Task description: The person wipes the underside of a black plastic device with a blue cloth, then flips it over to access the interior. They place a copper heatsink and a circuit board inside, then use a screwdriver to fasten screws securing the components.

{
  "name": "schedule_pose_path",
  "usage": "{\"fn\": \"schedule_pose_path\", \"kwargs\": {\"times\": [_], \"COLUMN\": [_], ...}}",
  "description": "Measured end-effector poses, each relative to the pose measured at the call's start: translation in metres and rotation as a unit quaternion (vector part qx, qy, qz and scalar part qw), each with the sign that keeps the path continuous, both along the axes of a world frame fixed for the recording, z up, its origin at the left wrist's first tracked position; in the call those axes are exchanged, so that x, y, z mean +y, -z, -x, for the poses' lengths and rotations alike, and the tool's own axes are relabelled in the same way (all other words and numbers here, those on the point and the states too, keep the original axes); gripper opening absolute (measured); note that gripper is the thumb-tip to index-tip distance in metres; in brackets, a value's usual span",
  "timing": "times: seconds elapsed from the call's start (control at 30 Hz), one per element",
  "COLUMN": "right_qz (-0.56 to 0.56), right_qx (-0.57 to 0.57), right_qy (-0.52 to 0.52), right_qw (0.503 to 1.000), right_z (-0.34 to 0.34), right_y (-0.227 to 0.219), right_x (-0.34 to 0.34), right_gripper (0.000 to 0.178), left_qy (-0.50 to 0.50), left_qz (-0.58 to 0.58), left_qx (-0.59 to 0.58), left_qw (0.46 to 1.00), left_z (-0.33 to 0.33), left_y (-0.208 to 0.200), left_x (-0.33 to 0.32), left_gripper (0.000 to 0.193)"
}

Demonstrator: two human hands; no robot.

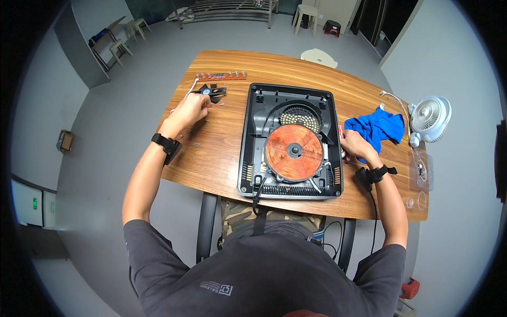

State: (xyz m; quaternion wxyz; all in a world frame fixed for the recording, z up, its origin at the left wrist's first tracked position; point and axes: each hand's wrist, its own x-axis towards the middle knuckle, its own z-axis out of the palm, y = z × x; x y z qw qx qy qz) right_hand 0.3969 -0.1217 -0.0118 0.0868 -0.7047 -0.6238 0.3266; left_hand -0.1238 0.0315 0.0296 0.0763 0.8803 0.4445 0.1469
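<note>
An opened induction cooker (246,132) lies in the middle of the table, its black housing showing a round copper coil (282,142) and a round vent grille (300,117). My left hand (194,108) is on the table to its left, fingers curled together; what they pinch, if anything, is hidden. Just beyond those fingers sits a black fan impeller (215,92). My right hand (356,144) is closed beside the housing's right edge, next to a crumpled blue cloth (377,127). A small red and white item shows by its fingers, too covered to name.
An orange-red circuit board strip (222,76) lies at the far left, with small loose screws (196,144) nearer. A white desk fan (430,119) stands at the right edge, near a clear plastic tray (421,171). A power cord (257,198) hangs off the front edge.
</note>
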Motion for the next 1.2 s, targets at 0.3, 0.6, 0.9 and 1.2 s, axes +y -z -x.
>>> {"fn": "schedule_pose_path", "kwargs": {"times": [0.3, 0.6, 0.9, 1.2], "right_qz": [-0.173, -0.307, -0.319, -0.320], "right_qx": [-0.106, -0.032, -0.050, -0.064], "right_qy": [0.039, -0.110, -0.263, -0.284], "right_qw": [0.978, 0.945, 0.909, 0.902], "right_z": [-0.006, 0.034, 0.087, 0.096], "right_y": [-0.032, -0.102, -0.118, -0.110], "right_x": [-0.012, -0.045, -0.073, -0.073], "right_gripper": [0.042, 0.025, 0.029, 0.033], "left_qy": [0.053, 0.129, 0.180, 0.218], "left_qz": [0.035, 0.136, 0.067, 0.087], "left_qx": [-0.123, -0.177, -0.079, -0.117], "left_qw": [0.990, 0.966, 0.978, 0.965], "left_z": [-0.031, -0.082, -0.101, -0.101], "left_y": [-0.023, -0.039, -0.032, -0.028], "left_x": [-0.037, -0.076, -0.104, -0.110], "left_gripper": [0.017, 0.016, 0.027, 0.026]}}
